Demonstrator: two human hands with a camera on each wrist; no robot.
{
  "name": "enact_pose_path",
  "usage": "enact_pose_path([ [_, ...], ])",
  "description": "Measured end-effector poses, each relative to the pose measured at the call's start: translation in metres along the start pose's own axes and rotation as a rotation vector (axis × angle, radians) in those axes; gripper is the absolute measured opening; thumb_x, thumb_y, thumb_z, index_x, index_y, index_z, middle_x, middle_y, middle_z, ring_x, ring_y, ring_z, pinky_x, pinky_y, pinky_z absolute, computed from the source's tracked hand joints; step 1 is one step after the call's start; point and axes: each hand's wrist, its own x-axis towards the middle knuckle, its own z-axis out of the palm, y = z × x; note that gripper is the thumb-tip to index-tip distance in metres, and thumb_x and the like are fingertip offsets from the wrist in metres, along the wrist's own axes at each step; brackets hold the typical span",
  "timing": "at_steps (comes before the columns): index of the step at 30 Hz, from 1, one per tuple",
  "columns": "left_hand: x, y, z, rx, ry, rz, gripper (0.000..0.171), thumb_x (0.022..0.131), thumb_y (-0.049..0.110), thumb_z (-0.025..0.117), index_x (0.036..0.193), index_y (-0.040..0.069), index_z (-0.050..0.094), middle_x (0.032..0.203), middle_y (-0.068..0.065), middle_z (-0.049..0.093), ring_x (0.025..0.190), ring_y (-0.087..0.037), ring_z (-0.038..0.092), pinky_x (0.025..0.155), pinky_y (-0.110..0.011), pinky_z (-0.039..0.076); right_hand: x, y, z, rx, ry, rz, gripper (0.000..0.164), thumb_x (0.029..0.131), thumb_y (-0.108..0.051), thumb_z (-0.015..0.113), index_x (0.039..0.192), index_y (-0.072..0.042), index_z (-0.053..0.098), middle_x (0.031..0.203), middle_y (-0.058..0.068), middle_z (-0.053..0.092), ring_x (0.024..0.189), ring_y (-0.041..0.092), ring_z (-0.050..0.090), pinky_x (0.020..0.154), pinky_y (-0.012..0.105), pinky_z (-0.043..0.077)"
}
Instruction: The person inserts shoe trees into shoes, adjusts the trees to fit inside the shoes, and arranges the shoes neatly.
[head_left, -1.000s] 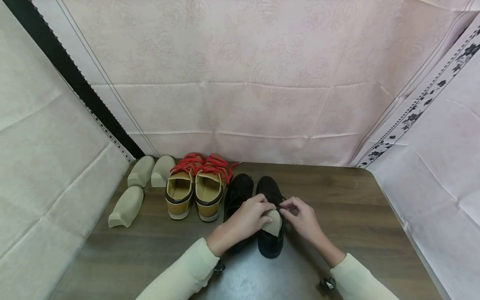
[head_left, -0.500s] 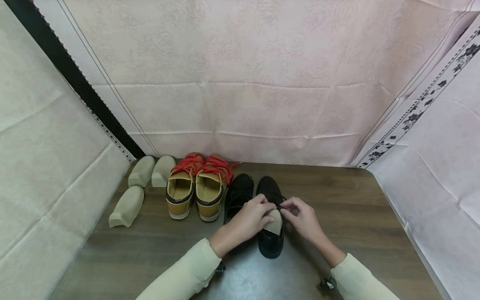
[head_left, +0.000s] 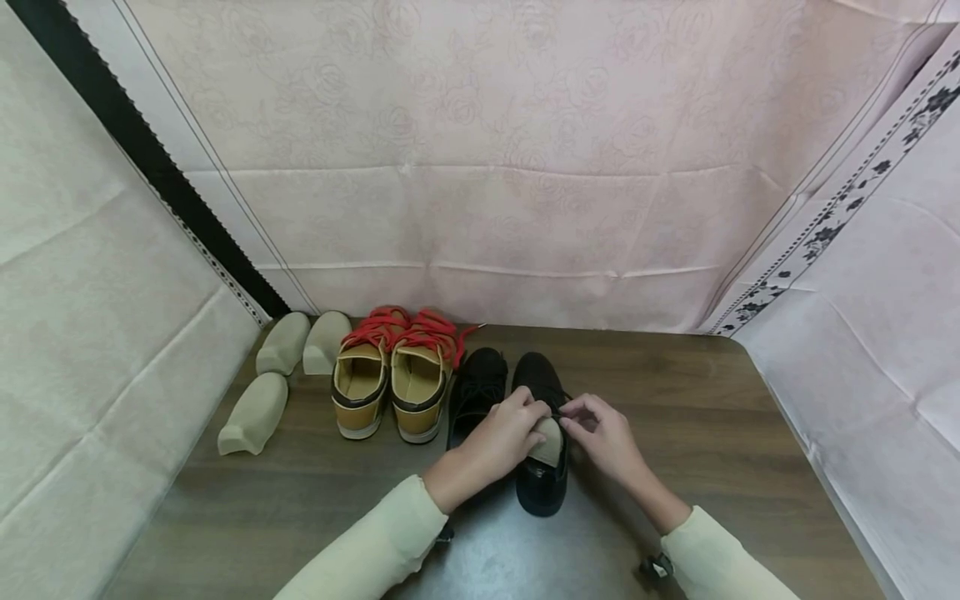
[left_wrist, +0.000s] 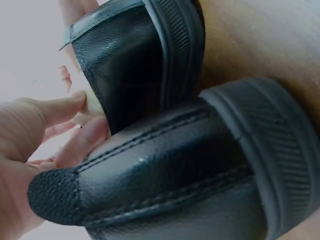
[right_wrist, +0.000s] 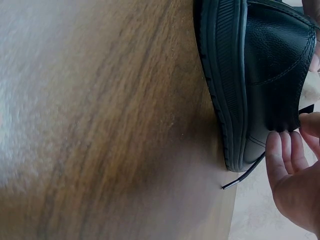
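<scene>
On the wooden counter [head_left: 667, 383], the right black shoe [head_left: 542, 492] is set with its toe to the far side and its heel to the near side, probably so that its opening can be reached by both hands. A beige insert [head_left: 550, 443] is lodged in that opening, presumably so that the shoe's shape is kept. Over the opening, the left hand [head_left: 501, 435] is held with fingers bent and thumb laid against the insert; whether anything is clamped in its grip cannot be told. In the grip of the right hand [head_left: 606, 442], the black lace [right_wrist: 240, 180] appears to be pinched between thumb and forefinger, while other fingertips are rested on the shoe's right side, perhaps so that it is steadied. The left black shoe [head_left: 480, 375] is placed just beside it, partly hidden by the left arm. Farther left, two tan shoes [head_left: 417, 422] with red laces [head_left: 426, 333] are lined up, and three loose inserts [head_left: 253, 414] are grouped beyond them, likely out of the way.
</scene>
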Motion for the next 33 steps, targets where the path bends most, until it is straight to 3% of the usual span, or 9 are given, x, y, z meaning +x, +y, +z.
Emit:
enact_pose_path([
  [7, 0.006, 0.004, -0.014, 0.165, 0.076, 0.085, 0.030, 0.095, 0.027, 0.077, 0.121, 0.013, 0.072, 0.112, -0.003, 0.064, 0.095, -0.012, 0.065, 0.078, -0.020, 0.058, 0.001, -0.001, -0.001, 0.007, 0.002, 0.003, 0.013, 0.097, -0.012, 0.073, 0.108, -0.017, 0.070, 0.105, 0.000, 0.070, 0.099, 0.020, 0.068, 0.090, 0.037, 0.059],
  [11, 0.014, 0.003, -0.016, 0.240, 0.039, 0.106, 0.035, 0.091, 0.031, 0.081, 0.121, 0.014, 0.073, 0.115, -0.002, 0.066, 0.104, -0.015, 0.062, 0.085, -0.022, 0.058, 0.001, -0.001, -0.001, -0.003, 0.000, 0.005, 0.013, 0.097, -0.013, 0.074, 0.108, -0.018, 0.070, 0.105, -0.001, 0.070, 0.098, 0.017, 0.068, 0.089, 0.035, 0.059],
  [15, 0.018, 0.002, -0.015, 0.261, -0.001, 0.106, 0.039, 0.088, 0.036, 0.083, 0.120, 0.015, 0.074, 0.116, -0.001, 0.068, 0.105, -0.016, 0.060, 0.088, -0.024, 0.057, 0.001, -0.001, -0.001, -0.006, 0.000, 0.001, 0.013, 0.097, -0.012, 0.073, 0.108, -0.018, 0.070, 0.105, -0.001, 0.070, 0.097, 0.015, 0.067, 0.089, 0.033, 0.059],
  [33, 0.024, -0.007, -0.006, 0.276, -0.008, 0.135, 0.035, 0.088, 0.038, 0.082, 0.114, 0.016, 0.075, 0.112, 0.002, 0.068, 0.100, -0.013, 0.056, 0.085, -0.022, 0.054, 0.001, -0.003, 0.000, -0.015, 0.000, 0.024, 0.012, 0.097, -0.012, 0.073, 0.108, -0.018, 0.070, 0.106, -0.001, 0.069, 0.099, 0.015, 0.067, 0.090, 0.034, 0.059],
])
